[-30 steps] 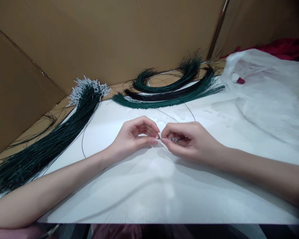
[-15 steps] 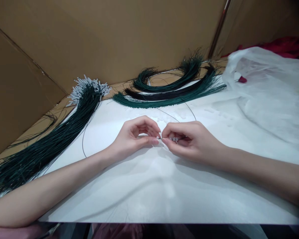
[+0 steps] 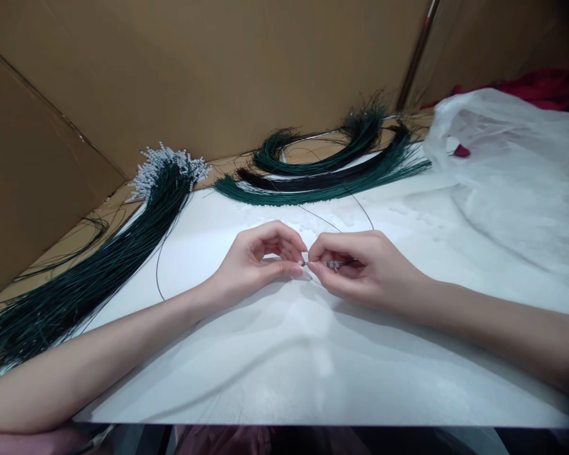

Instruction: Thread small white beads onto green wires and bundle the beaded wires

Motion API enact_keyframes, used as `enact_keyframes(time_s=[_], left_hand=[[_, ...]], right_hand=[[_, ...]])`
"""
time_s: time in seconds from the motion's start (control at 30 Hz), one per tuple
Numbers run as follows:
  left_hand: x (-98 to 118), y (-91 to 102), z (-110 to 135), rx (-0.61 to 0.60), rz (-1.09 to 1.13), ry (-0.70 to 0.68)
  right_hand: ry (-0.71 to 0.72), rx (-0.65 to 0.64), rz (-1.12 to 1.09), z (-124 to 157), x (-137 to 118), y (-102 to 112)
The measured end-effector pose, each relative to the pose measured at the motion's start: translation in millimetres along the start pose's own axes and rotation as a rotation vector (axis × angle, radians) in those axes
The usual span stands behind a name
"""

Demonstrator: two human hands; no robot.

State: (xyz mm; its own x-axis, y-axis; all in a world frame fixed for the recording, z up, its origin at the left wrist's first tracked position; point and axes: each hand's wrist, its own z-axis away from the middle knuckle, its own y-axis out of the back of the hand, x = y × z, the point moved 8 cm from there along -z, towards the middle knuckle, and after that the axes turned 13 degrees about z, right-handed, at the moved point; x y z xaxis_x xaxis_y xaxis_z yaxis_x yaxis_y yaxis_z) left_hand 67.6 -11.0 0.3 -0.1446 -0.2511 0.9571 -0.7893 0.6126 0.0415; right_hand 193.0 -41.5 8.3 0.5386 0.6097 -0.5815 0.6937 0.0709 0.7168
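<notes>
Close together over the middle of the white table, both of my hands work on one thin dark wire. My left hand (image 3: 260,258) is closed in a pinch, with a small white bead (image 3: 301,263) at the thumb and fingertips. In my right hand (image 3: 360,262) the wire is gripped between thumb and forefinger, just right of that bead. Several more white beads (image 3: 332,265) on the wire show inside the curled right fingers. Long thin strands of wire (image 3: 363,208) arc out beyond the right hand. The other right fingers are partly hidden.
On the left lies a thick bundle of dark green wires (image 3: 109,259) with white beaded tips (image 3: 164,167). Curved bundles of green and black wire (image 3: 322,183) lie behind my hands. A translucent plastic bag (image 3: 512,164) covers the right side; brown cardboard (image 3: 218,69) stands behind.
Almost nothing differs. My left fingertips have shifted very slightly to the right; the right hand keeps its hold on the beaded wire.
</notes>
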Motion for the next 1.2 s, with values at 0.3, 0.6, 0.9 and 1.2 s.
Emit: enact_keyframes(time_s=[0.3, 0.6, 0.9, 1.2], left_hand=[[1.6, -0.6, -0.8, -0.006, 0.024, -0.007], [1.4, -0.4, -0.1, -0.009, 0.005, -0.016], [2.9, -2.1, 0.3, -0.004, -0.017, -0.021], [4.2, -3.4, 1.0, -0.006, -0.008, -0.036]], right_hand=[[0.008, -0.005, -0.020, 0.1, 0.5, -0.4], [0.013, -0.012, 0.002, 0.0, 0.5, -1.3], [0.006, -0.007, 0.005, 0.3, 0.5, -0.9], [0.013, -0.016, 0.009, 0.9, 0.1, -1.8]])
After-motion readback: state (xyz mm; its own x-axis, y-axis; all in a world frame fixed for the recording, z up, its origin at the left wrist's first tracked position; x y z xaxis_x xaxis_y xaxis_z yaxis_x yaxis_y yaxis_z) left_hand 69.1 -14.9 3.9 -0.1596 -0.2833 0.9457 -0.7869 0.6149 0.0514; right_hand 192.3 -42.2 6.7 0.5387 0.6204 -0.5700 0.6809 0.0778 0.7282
